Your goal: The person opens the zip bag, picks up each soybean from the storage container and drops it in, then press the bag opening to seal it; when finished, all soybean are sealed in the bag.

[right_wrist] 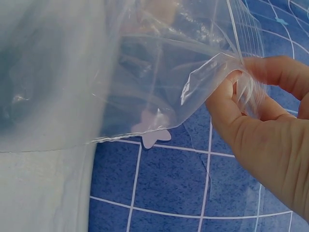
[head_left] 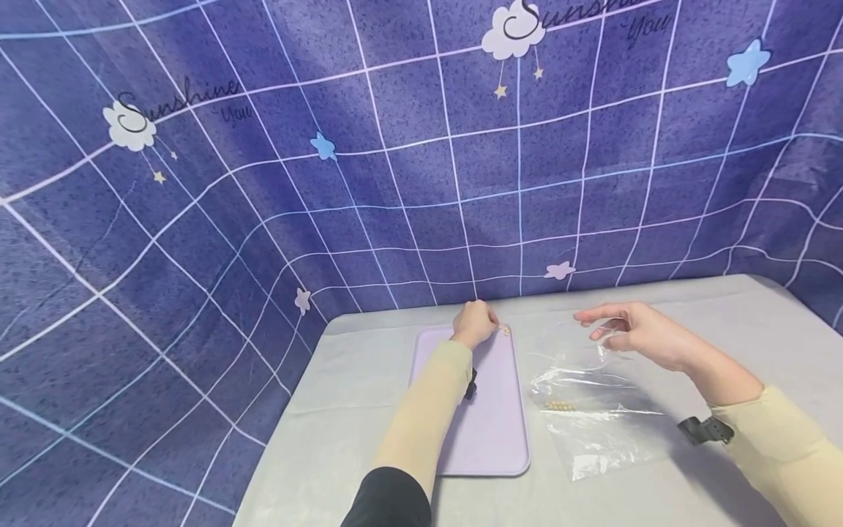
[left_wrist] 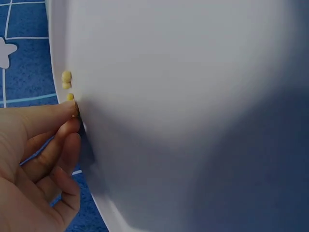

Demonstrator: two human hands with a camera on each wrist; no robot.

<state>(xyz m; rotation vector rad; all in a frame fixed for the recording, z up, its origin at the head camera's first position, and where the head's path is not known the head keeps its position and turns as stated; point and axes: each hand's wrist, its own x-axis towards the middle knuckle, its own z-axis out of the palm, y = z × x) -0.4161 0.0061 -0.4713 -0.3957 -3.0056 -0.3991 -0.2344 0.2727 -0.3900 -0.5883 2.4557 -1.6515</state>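
Observation:
At the far right corner of a lilac tray (head_left: 484, 432), my left hand (head_left: 474, 323) pinches a small yellow bean between thumb and fingertip. The held bean is mostly hidden by the fingers. Other pale yellow beans (left_wrist: 66, 77) lie beside the fingertips along the tray's edge. To the right of the tray, my right hand (head_left: 648, 337) holds the top of a clear zip bag (head_left: 606, 454), thumb and fingers around its zip edge (right_wrist: 241, 48). Several beans (head_left: 560, 405) sit in a short cluster at the bag's left side.
Tray and bag are on a table with a pale grey cloth (head_left: 329, 432). A blue gridded curtain (head_left: 408, 183) with stars and clouds rises behind the table and along its left side. A dark band (head_left: 706, 430) with a camera is on the right wrist.

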